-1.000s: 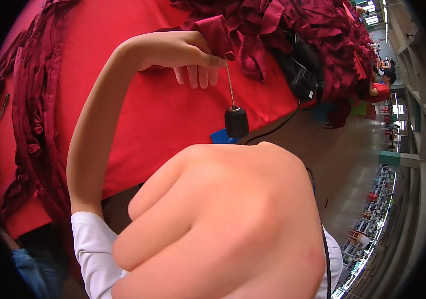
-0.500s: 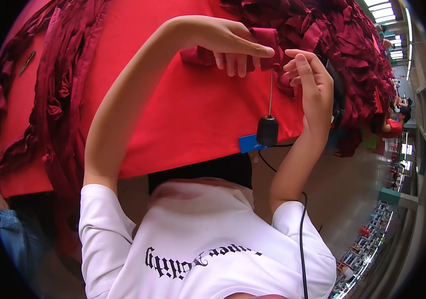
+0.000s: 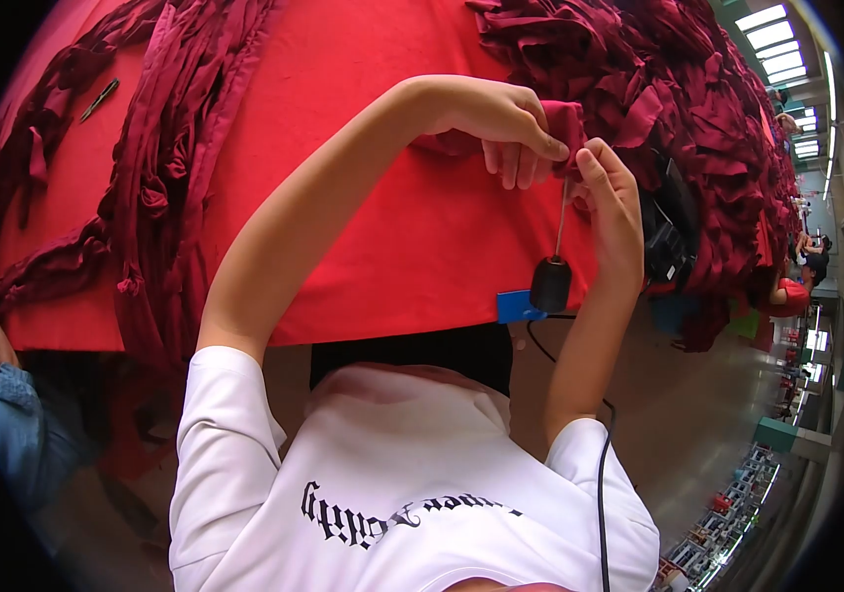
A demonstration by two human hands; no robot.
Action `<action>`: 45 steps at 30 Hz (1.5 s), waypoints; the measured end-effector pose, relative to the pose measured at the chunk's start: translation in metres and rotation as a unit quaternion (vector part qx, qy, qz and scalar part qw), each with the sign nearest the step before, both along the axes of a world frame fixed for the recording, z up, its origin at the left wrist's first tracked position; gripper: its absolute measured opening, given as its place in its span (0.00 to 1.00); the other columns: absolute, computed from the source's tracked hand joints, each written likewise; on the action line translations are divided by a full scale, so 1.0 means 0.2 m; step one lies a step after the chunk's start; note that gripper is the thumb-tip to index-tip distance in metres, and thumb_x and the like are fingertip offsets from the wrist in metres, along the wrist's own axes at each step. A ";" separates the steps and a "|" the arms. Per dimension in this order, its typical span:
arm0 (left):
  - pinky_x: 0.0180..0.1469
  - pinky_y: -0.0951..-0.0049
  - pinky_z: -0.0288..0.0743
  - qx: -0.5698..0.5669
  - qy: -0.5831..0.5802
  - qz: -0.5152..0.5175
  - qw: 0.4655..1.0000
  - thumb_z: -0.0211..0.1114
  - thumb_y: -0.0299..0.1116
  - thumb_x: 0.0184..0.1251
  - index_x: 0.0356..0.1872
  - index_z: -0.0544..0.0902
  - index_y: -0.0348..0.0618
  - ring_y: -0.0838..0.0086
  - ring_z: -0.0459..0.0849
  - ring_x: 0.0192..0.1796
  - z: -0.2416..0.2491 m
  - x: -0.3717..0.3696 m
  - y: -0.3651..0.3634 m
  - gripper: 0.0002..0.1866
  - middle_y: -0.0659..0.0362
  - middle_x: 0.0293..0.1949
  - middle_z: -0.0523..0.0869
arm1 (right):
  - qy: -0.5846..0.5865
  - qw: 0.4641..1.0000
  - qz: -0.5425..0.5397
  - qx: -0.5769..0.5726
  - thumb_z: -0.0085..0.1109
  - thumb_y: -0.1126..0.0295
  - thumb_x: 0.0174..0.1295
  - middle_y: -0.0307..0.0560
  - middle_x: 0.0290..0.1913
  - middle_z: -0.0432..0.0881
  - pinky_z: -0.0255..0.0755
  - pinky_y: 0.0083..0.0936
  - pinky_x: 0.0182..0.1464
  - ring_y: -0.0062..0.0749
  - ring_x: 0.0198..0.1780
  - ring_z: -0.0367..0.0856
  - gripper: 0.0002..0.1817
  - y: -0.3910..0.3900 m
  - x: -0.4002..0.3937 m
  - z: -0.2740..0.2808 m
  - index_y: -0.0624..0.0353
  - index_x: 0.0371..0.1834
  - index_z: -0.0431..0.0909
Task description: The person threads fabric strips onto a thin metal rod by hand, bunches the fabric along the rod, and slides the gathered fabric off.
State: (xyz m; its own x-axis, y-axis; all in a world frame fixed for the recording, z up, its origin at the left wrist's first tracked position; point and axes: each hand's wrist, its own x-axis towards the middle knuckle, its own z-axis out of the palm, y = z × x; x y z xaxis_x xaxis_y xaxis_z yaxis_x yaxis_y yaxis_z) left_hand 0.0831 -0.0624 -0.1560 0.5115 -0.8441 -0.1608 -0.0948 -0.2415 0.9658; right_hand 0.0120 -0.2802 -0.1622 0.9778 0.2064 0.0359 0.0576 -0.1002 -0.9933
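A maroon fabric piece (image 3: pixel 563 120) is gripped in my left hand (image 3: pixel 501 116), thumb pressed on it and fingers curled below. My right hand (image 3: pixel 616 209) is closed, thumb and fingertips at the lower right edge of that fabric, beside the left thumb. A thin metal rod (image 3: pixel 561 219) rises from a black cylinder (image 3: pixel 549 284) near the table's front edge. Its upper end reaches the fabric between my hands; the tip is hidden. A blue flat piece (image 3: pixel 515 307) lies by the cylinder.
Heaped maroon fabric (image 3: pixel 659 94) covers the right side of the red table (image 3: pixel 363 247). Long maroon strips (image 3: pixel 160 178) and a small dark tool (image 3: pixel 99 100) lie at left. A black object (image 3: pixel 671 232) sits right of my hand. Another person's sleeve (image 3: pixel 22 414) shows at far left.
My right hand has closed in from a loose, apart pose to the fabric edge. The whole view has shifted, with the table lower and to the right.
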 end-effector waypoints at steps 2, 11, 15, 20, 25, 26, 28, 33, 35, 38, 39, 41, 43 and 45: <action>0.43 0.73 0.81 0.012 0.012 -0.008 1.000 0.59 0.55 0.73 0.34 0.88 0.37 0.71 0.90 0.38 0.00 0.00 0.00 0.27 0.55 0.34 0.90 | -0.006 1.000 0.015 -0.022 0.54 0.61 0.75 0.31 0.25 0.71 0.63 0.15 0.33 0.13 0.29 0.69 0.14 0.00 -0.02 0.02 0.58 0.32 0.74; 0.48 0.69 0.81 0.089 -0.001 -0.148 0.985 0.61 0.52 0.70 0.43 0.90 0.40 0.71 0.88 0.45 0.01 -0.03 -0.03 0.23 0.55 0.40 0.91 | -0.001 0.991 0.121 -0.061 0.58 0.72 0.69 0.33 0.24 0.68 0.58 0.15 0.31 0.13 0.27 0.66 0.14 -0.12 -0.21 -0.02 0.61 0.25 0.70; 0.45 0.69 0.82 0.058 -0.050 -0.035 0.996 0.68 0.62 0.61 0.45 0.87 0.36 0.68 0.89 0.44 0.03 0.04 0.07 0.33 0.53 0.40 0.90 | -0.033 0.998 0.048 -0.012 0.52 0.59 0.76 0.34 0.22 0.69 0.58 0.14 0.31 0.14 0.26 0.67 0.22 -0.17 -0.10 -0.01 0.59 0.23 0.71; 0.43 0.69 0.83 0.001 -0.038 0.032 0.999 0.58 0.55 0.74 0.42 0.84 0.36 0.70 0.90 0.39 0.03 0.02 0.06 0.27 0.53 0.37 0.90 | -0.035 0.991 0.041 -0.121 0.53 0.55 0.76 0.30 0.23 0.68 0.58 0.12 0.30 0.10 0.25 0.65 0.19 -0.03 0.02 0.05 0.56 0.30 0.72; 0.42 0.72 0.81 0.019 -0.002 0.009 1.000 0.60 0.52 0.73 0.39 0.86 0.37 0.72 0.89 0.38 0.03 0.00 0.04 0.24 0.55 0.33 0.89 | -0.043 0.994 0.013 -0.096 0.56 0.63 0.75 0.27 0.22 0.64 0.55 0.14 0.28 0.09 0.25 0.59 0.16 0.01 -0.02 0.04 0.55 0.27 0.69; 0.42 0.72 0.80 0.024 0.011 -0.028 0.999 0.60 0.51 0.72 0.38 0.87 0.37 0.73 0.89 0.37 0.01 0.00 0.03 0.23 0.57 0.32 0.89 | -0.048 0.993 0.015 -0.104 0.56 0.64 0.75 0.27 0.22 0.63 0.54 0.15 0.27 0.10 0.24 0.59 0.17 0.00 -0.04 0.03 0.56 0.26 0.69; 0.42 0.72 0.80 0.033 0.018 -0.070 0.997 0.60 0.51 0.72 0.38 0.88 0.39 0.74 0.89 0.37 -0.01 -0.02 0.00 0.22 0.57 0.32 0.89 | -0.048 0.989 0.032 -0.138 0.55 0.65 0.75 0.28 0.22 0.62 0.53 0.16 0.26 0.11 0.24 0.59 0.18 -0.04 -0.10 0.03 0.56 0.25 0.67; 0.45 0.71 0.80 0.111 0.012 -0.204 0.973 0.60 0.52 0.72 0.38 0.89 0.42 0.75 0.87 0.38 -0.03 -0.07 -0.08 0.22 0.58 0.31 0.88 | 0.012 0.979 0.116 -0.167 0.55 0.65 0.75 0.32 0.22 0.67 0.59 0.15 0.29 0.13 0.25 0.65 0.18 -0.16 -0.27 0.03 0.60 0.26 0.69; 0.45 0.71 0.80 0.139 -0.026 -0.210 0.968 0.61 0.56 0.70 0.41 0.88 0.41 0.74 0.88 0.39 -0.02 -0.05 -0.06 0.25 0.57 0.32 0.88 | -0.012 0.983 0.078 -0.165 0.54 0.64 0.76 0.32 0.22 0.67 0.59 0.15 0.29 0.13 0.25 0.65 0.17 -0.17 -0.27 0.02 0.61 0.27 0.71; 0.41 0.72 0.81 0.061 -0.023 -0.055 0.996 0.61 0.66 0.67 0.44 0.85 0.36 0.71 0.89 0.37 0.00 -0.02 -0.01 0.35 0.53 0.31 0.88 | -0.042 0.991 -0.008 -0.127 0.52 0.59 0.77 0.31 0.23 0.70 0.61 0.13 0.31 0.12 0.26 0.67 0.18 -0.15 -0.21 0.03 0.61 0.32 0.76; 0.41 0.72 0.81 0.063 -0.025 -0.058 0.996 0.61 0.66 0.67 0.44 0.85 0.36 0.71 0.89 0.37 0.01 -0.03 0.00 0.35 0.53 0.31 0.88 | -0.044 0.992 -0.017 -0.114 0.52 0.58 0.77 0.31 0.23 0.71 0.62 0.13 0.31 0.11 0.27 0.67 0.18 -0.14 -0.18 0.04 0.61 0.33 0.76; 0.40 0.73 0.82 -0.005 0.008 0.000 1.000 0.59 0.67 0.68 0.40 0.84 0.34 0.70 0.89 0.36 0.05 -0.05 0.03 0.36 0.52 0.30 0.88 | -0.034 0.992 0.000 -0.121 0.52 0.58 0.77 0.30 0.24 0.71 0.61 0.13 0.31 0.10 0.27 0.67 0.17 -0.10 -0.11 0.02 0.60 0.37 0.77; 0.39 0.72 0.82 0.005 0.005 0.018 1.000 0.54 0.64 0.73 0.36 0.83 0.35 0.70 0.89 0.35 0.05 -0.06 0.02 0.34 0.53 0.29 0.88 | -0.038 0.993 0.020 -0.110 0.52 0.60 0.77 0.29 0.24 0.70 0.59 0.14 0.30 0.10 0.27 0.65 0.16 -0.03 -0.06 0.01 0.60 0.34 0.75; 0.39 0.71 0.82 0.022 -0.017 0.039 0.999 0.51 0.59 0.77 0.34 0.83 0.36 0.70 0.89 0.34 0.03 -0.06 -0.02 0.31 0.53 0.30 0.88 | -0.057 0.991 0.048 -0.114 0.52 0.62 0.77 0.28 0.25 0.69 0.57 0.15 0.29 0.10 0.27 0.63 0.16 0.00 -0.06 0.03 0.59 0.31 0.73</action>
State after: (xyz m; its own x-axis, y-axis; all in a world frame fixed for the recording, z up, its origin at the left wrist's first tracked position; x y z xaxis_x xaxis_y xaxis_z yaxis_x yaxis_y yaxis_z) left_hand 0.0711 -0.0664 -0.1498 0.5820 -0.7934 -0.1781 -0.1072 -0.2919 0.9504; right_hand 0.0001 -0.2807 -0.1565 0.9456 0.3137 0.0861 0.1878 -0.3103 -0.9319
